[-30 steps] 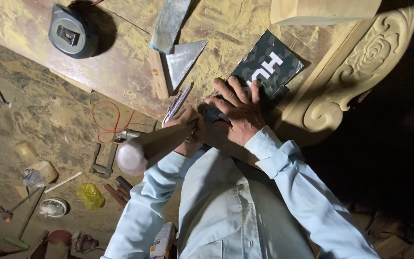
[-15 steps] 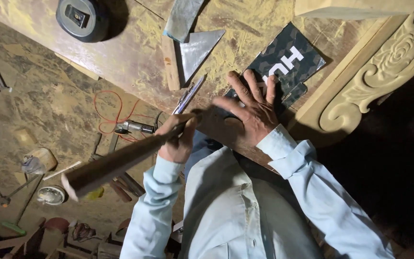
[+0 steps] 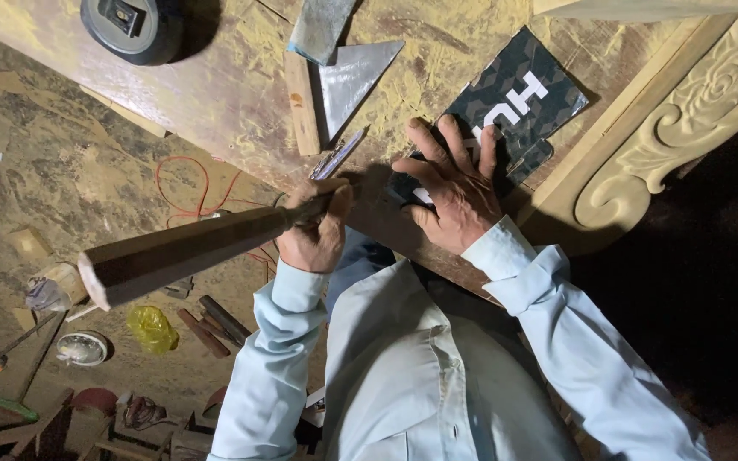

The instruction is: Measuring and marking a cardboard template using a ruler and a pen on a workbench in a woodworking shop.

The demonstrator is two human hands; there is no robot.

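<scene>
Left hand (image 3: 316, 230): grip pressed around a long wooden stick (image 3: 181, 250) that juts left, out over the floor. Right hand (image 3: 453, 186): fingers spread, flat on a dark patterned card (image 3: 518, 92) lying on the dusty surface (image 3: 215, 94), near its edge. Left of the card: metal triangle (image 3: 354, 72). Far left: round grey tool (image 3: 134, 26).

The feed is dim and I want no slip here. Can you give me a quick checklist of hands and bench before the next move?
1. Left hand closed around the wooden handle: ok.
2. Right hand flat on the dark card: ok.
3. Right hand clear of the handle's working tip: cannot tell, the tip is hidden in shadow.
4. Metal triangle apart from both hands: ok.
5. Bench free of sawdust: not ok.
</scene>
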